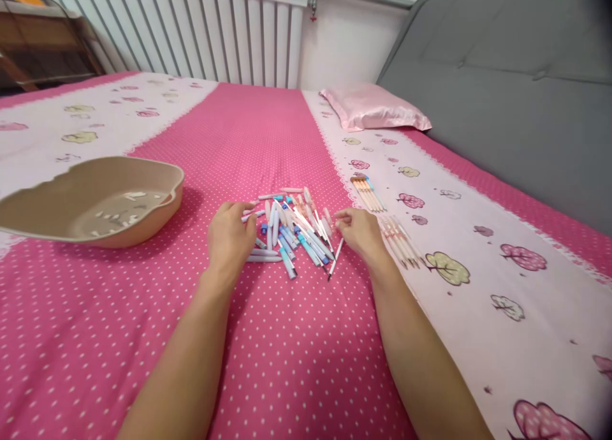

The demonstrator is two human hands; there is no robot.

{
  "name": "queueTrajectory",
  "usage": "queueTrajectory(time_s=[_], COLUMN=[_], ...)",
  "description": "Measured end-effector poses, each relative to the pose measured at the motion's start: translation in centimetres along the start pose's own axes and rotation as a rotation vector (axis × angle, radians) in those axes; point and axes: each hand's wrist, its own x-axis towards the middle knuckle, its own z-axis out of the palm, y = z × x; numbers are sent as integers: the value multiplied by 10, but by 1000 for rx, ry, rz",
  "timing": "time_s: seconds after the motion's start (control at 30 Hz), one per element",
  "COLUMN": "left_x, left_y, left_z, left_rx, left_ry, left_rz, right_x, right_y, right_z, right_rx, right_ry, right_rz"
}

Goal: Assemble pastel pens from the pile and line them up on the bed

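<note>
Farthest left, a tan, wide-mouthed plastic basin (138, 234) was seen, with small white pieces (132, 219) scattered inside. Next along, the left hand (232, 237) was placed at the left edge of the pile, its fingers curled inward; whether a pen was pinched there could not be told.

And then the centrepiece! Between the hands, on the magenta, white-dotted cloth (287, 351), a loose heap of slender pastel plastic pens and pen parts (275, 226) was spread. Light and stiff, it was judged, with smooth round barrels likely to be sent rolling by a nudge. A mid-barrel grip was favoured, the dark tips best left untouched. Lilac and grey-blue barrels were shown leftward, bright blue fittings were mixed in, and pinks and whites were crossed over toward the right. There a thin white, dark-tipped rod (336, 258) was left slanting, probably the part most easily bent.

Just above it, the right hand (362, 234) was held with fingers bent and tips gathered near the thumb; nothing between them could be made out. Farther right, two tidy rows were laid: peach-coloured, brown-topped pens (370, 196), then, nearer, pale pinkish-white pens (401, 241).
</note>
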Motion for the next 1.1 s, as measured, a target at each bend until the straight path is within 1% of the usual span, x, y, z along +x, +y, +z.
queueTrajectory(time_s=[0.1,0.3,0.47,0.5,0.63,0.8,0.97,1.1], left_x=[-2,-6,-6,-5,-3,-3,-3,-4], left_y=[4,13,10,9,4,4,4,3], left_z=[0,-4,-10,-11,-13,-11,-11,-10], left_rx=[-2,18,113,129,146,105,73,61], left_ry=[-63,-179,-267,-284,-307,-303,-302,-308], left_rz=[-18,-27,-134,-155,-171,-146,-141,-133], right_x=[-3,-16,-27,-29,-29,-28,-26,-23], right_y=[-4,-18,-31,-32,-34,-32,-28,-23], right_z=[-4,-14,-16,-16,-14,-11,-9,-10], right_rx=[3,-14,-142,-179,-337,-387,-345,-286], right_ry=[-14,-134,-313,-328,-319,-354,-360,-311], right_rz=[-3,-93,-102,-95,-77,-69,-86,-97])
